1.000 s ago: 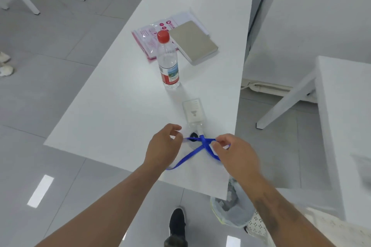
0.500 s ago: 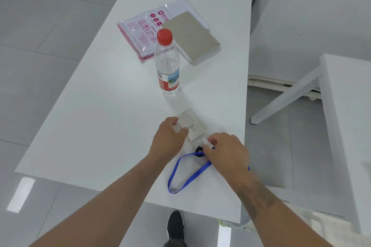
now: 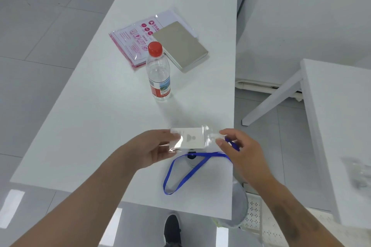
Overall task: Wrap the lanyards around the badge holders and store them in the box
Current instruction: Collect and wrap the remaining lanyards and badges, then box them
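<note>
Head view, left hand (image 3: 152, 149) and right hand (image 3: 236, 150) pinching badge holder (image 3: 189, 138) ends (held level), blue lanyard (image 3: 186, 170) dangling

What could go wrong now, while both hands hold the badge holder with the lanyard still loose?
1. The blue fabric lanyard lies in a loose loop on the white table; it may tangle when wrapping starts.
2. The clear plastic badge holder is held only at its ends by the left hand and right hand; it could slip.
</note>
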Demonstrator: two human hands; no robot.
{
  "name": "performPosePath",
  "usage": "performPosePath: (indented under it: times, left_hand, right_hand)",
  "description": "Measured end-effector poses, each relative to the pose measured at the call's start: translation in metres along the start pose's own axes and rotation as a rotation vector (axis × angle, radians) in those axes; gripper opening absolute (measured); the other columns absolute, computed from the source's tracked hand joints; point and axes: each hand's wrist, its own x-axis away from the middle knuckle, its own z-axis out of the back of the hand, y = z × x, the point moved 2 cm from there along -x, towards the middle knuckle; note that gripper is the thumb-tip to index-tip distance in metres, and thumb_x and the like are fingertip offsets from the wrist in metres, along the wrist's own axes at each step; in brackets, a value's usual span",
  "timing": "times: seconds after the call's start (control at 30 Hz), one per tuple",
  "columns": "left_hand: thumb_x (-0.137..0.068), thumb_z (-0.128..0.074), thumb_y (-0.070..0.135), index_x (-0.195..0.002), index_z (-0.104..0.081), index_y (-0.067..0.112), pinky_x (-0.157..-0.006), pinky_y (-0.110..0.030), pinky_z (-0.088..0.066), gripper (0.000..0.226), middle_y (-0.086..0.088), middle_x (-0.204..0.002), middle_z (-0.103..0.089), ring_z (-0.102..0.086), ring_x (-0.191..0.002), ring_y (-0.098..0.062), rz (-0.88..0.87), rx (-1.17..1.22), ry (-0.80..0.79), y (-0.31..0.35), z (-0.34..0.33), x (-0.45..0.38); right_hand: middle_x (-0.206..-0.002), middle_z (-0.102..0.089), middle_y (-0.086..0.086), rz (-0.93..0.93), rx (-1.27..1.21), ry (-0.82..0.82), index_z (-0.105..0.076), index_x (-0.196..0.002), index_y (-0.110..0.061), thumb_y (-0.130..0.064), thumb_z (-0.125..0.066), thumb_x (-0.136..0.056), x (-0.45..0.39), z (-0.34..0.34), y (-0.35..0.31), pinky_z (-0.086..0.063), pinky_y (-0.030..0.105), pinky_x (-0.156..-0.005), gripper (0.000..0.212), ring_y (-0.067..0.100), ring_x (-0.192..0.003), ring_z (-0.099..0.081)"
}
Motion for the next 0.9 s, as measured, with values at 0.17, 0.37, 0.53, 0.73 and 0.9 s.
performPosePath:
  times: [0.17,0.37,0.53,0.73,0.9]
  left_hand:
    - [-0.09,-0.066,0.01,-0.1,-0.071,0.009,-0.065,-0.022,-0.061,0.012,-0.009,-0.097,-0.077,-0.072,-0.074,-0.017,-0.083,0.143,-0.109,0.014,-0.021,0.021]
    - [-0.089,-0.07,0.009,-0.097,-0.072,0.007,-0.076,-0.031,-0.062,0.008,-0.009,-0.099,-0.077,-0.074,-0.093,-0.027,-0.34,-0.087,0.004,0.011,-0.063,0.027]
    - [-0.089,-0.069,0.014,-0.083,-0.073,0.022,-0.073,-0.03,-0.061,0.011,0.009,-0.086,-0.074,-0.07,-0.085,-0.017,-0.66,-0.553,0.202,0.016,-0.064,0.024]
    - [-0.089,-0.069,0.017,-0.094,-0.076,0.014,-0.067,-0.025,-0.06,0.009,0.0,-0.087,-0.075,-0.067,-0.073,-0.011,-0.534,-0.853,0.064,0.014,-0.051,0.031]
    - [-0.088,-0.071,0.013,-0.104,-0.075,0.009,-0.068,-0.023,-0.058,0.016,-0.008,-0.096,-0.075,-0.067,-0.08,-0.012,-0.283,-0.652,-0.183,0.019,-0.036,0.048]
  right_hand:
    - [-0.077,-0.065,-0.011,-0.092,-0.079,0.104,-0.066,-0.102,-0.031,-0.033,-0.045,-0.101,0.017,-0.015,0.001,-0.039,0.011,-0.053,0.02,-0.003,-0.054,-0.051]
    - [-0.082,-0.065,-0.001,-0.07,0.215,-0.174,-0.057,-0.087,-0.018,-0.038,-0.037,-0.102,0.034,-0.038,-0.035,-0.049,0.033,-0.072,0.032,0.015,-0.074,-0.058]
    - [-0.073,-0.055,-0.006,0.127,0.528,-0.262,-0.054,-0.075,-0.028,-0.037,-0.041,-0.1,0.034,-0.004,-0.065,-0.048,0.029,-0.066,0.03,0.011,-0.067,-0.052]
    - [-0.087,-0.067,-0.026,0.13,0.357,-0.245,-0.072,-0.094,-0.035,-0.031,-0.061,-0.093,0.013,0.043,-0.08,-0.04,0.003,-0.065,0.012,-0.012,-0.08,-0.057]
    - [-0.079,-0.072,-0.008,0.036,0.035,-0.218,-0.076,-0.088,-0.03,-0.029,-0.071,-0.087,0.001,0.052,-0.065,-0.042,0.012,-0.059,0.006,0.0,-0.061,-0.055]
